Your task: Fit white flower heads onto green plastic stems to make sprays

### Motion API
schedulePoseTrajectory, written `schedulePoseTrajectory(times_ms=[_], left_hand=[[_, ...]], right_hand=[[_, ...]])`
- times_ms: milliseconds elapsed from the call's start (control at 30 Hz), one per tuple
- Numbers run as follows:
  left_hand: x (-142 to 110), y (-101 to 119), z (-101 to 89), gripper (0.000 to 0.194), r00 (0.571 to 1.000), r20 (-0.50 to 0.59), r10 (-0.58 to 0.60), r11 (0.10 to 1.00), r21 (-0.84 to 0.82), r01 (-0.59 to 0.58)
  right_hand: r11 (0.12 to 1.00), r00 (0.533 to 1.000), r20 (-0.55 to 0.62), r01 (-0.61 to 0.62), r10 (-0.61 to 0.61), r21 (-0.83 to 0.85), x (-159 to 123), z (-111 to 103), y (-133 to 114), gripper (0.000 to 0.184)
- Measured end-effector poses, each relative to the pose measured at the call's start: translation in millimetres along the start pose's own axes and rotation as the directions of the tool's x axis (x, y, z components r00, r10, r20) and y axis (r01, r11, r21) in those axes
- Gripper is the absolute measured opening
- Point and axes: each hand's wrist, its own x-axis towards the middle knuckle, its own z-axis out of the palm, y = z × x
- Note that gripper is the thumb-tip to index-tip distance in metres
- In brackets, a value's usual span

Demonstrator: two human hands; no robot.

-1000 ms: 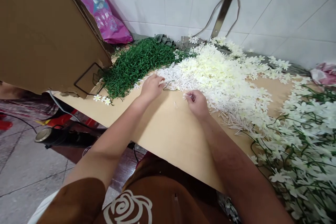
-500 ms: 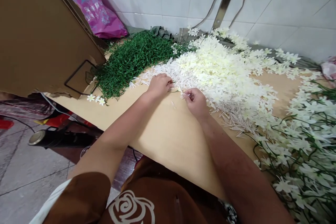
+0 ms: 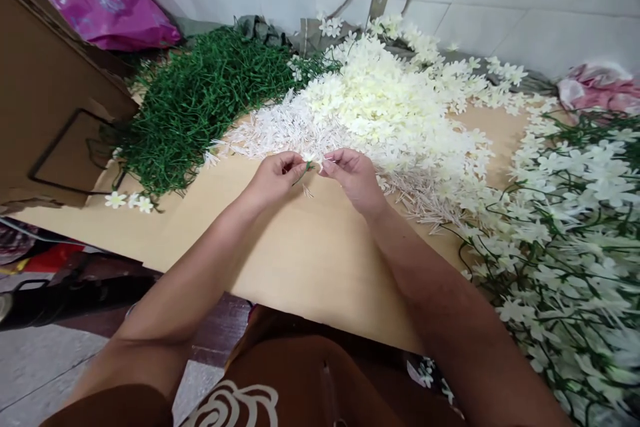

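My left hand (image 3: 277, 177) pinches a green artificial flower stem (image 3: 302, 174) between thumb and fingers, with a small white blossom showing at its tip. Close beside it, my right hand (image 3: 356, 180) is closed in a pinch on a small white piece, probably a flower part, mostly hidden by the fingertips. Both hands meet just above the near edge of a pile of thin white stamens (image 3: 270, 132). Behind them lies a heap of loose cream-white petals (image 3: 385, 97). One stray stamen (image 3: 307, 192) rests on the board below my hands.
A tangle of green stems (image 3: 200, 93) fills the left back. Finished white flowers on stems (image 3: 560, 267) crowd the right side. A cardboard box (image 3: 55, 107) and pink bag (image 3: 100, 7) stand at left. A few flowers (image 3: 131, 201) lie near the board's (image 3: 300, 260) left edge.
My hands have come closer together, and the green stem with its white blossom now shows in my left fingers. The view has shifted, so the scene sits further left.
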Motion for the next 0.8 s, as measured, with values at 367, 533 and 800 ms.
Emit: schedulePoseTrajectory(times_ms=[367,533,800], left_hand=[[-1,-10,5.8,0.023,0.996,0.013,-0.083,0.985,-0.151,0.084],[0,-14,7.3,0.031,0.997,0.0,-0.083,0.981,-0.174,0.081],[0,-14,5.0,0.031,0.996,0.021,-0.081,0.977,-0.197,0.084]], right_hand=[[0.978,0.988,0.061,-0.15,0.142,0.147,0,-7,-2,0.044],[0.986,0.989,0.079,-0.133,0.125,0.097,-2,1,0,0.043],[0.981,0.991,0.03,-0.134,0.132,0.138,-2,1,3,0.044]])
